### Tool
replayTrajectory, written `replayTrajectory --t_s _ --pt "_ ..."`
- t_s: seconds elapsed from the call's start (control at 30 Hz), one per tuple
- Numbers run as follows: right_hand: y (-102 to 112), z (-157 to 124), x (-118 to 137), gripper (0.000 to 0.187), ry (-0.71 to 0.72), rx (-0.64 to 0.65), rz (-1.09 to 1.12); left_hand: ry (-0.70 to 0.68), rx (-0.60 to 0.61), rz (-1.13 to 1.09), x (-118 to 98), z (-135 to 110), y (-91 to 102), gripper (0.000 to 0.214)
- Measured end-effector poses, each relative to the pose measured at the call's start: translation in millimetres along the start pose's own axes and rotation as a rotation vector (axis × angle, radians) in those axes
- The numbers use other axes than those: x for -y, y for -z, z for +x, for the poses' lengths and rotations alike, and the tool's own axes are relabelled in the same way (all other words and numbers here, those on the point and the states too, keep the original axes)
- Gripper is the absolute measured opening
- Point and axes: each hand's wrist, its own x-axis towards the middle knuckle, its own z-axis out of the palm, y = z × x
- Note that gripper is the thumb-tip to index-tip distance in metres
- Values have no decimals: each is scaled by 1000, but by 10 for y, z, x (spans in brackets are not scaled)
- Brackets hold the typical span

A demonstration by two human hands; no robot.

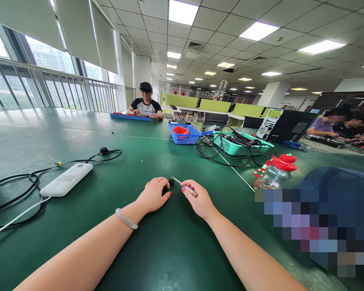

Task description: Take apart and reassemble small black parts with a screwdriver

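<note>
My left hand (154, 194) rests on the green table (157, 250), fingers curled over a small black part (169, 184) that pokes out past the fingertips. A pale bangle sits on that wrist. My right hand (198, 199) lies just to the right and pinches a small screwdriver (185, 187). Its metal tip points up and left toward the black part, a short way from it.
A white power bank (66, 179) with black and white cables lies to the left. A blue basket (183, 134) and a teal basket (241, 144) of cables stand behind. A red-lidded clear jar (274, 171) and a dark blue bag (336, 202) sit at right. Other people sit at the far edges.
</note>
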Motion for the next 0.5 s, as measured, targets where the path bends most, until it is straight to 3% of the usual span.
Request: replayTrajectory --t_s 0.23,0.5 --pt "-2 9 -25 23 -8 35 -11 62 -39 -2 -22 3 21 42" --pt "24 -8 -2 21 9 80 73 54 -31 45 10 1 -6 57"
